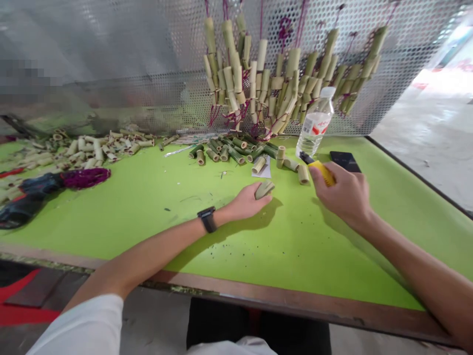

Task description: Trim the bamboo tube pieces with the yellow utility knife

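Just above the green tabletop, my left hand (247, 202) is closed around a short piece of bamboo (264, 190), whose notched or split end points right. A black watch is on that wrist. Farther right, my right hand (342, 190) grips a yellow utility knife (323, 172); its dark tip points up and left, and I cannot make out the blade. Two light bamboo pieces (303, 174) lie close to the knife, left of it. Behind my left hand, a bamboo piece (259, 164) rests on a small white paper (264, 171).
Cut green bamboo tubes (236, 154) lie along the back, with a pale pile (96, 149) at the left. Bamboo strings (254, 79) hang from a perforated metal panel. A water bottle (315, 123) stands before a black phone (344, 161). Purple cord (86, 178) lies beside a dark tool (29, 197).
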The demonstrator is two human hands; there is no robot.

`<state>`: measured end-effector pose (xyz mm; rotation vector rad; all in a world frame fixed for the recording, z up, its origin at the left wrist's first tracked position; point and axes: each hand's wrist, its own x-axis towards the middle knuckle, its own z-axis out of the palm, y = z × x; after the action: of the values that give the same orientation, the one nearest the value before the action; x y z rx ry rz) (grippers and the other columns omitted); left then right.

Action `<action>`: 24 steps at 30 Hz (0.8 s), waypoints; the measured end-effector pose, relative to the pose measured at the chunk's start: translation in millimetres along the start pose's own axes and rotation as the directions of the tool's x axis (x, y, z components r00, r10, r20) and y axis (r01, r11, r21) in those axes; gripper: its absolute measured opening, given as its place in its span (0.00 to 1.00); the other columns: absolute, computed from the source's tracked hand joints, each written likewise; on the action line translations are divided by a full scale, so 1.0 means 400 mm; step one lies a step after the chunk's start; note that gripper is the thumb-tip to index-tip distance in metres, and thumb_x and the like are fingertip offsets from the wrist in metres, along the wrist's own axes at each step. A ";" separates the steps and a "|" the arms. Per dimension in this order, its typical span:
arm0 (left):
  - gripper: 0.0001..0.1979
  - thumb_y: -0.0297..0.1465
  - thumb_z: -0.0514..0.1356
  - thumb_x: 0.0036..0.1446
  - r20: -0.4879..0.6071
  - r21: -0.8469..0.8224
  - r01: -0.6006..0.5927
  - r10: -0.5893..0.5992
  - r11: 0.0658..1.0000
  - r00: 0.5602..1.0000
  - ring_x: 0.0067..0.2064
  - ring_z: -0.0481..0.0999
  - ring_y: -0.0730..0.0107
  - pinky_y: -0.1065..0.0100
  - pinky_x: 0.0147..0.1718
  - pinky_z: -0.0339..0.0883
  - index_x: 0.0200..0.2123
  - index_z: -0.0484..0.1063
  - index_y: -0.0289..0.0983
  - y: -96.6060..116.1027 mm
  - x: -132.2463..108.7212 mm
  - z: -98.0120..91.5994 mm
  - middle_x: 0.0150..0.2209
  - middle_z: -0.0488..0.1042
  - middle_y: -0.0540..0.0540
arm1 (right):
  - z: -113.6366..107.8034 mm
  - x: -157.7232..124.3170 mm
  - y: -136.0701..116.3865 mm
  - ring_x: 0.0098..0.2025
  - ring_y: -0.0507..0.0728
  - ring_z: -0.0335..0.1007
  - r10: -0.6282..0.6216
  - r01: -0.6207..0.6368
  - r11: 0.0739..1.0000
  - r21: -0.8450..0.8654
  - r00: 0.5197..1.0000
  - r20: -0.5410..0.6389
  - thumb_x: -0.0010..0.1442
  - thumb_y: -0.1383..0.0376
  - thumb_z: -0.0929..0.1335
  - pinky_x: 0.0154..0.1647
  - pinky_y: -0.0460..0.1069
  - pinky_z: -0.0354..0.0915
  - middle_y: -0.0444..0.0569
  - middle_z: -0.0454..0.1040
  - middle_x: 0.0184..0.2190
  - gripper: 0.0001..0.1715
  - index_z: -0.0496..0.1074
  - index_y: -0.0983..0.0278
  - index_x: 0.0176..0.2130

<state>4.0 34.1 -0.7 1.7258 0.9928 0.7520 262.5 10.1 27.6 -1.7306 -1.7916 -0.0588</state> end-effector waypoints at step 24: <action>0.25 0.40 0.71 0.65 0.015 -0.144 -0.044 0.047 0.989 0.999 0.33 0.71 0.72 0.68 0.34 0.68 0.59 0.67 0.40 -0.025 0.002 -0.004 0.37 0.72 0.52 | 0.050 -0.061 -0.054 0.23 0.56 0.65 -0.187 0.141 0.979 0.146 0.906 0.379 0.73 0.39 0.60 0.29 0.51 0.55 0.50 0.77 0.24 0.34 0.77 0.60 0.35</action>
<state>0.1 37.5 -9.6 1.6321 0.8676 0.8161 232.9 -5.3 8.7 -1.5840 -2.1796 0.3388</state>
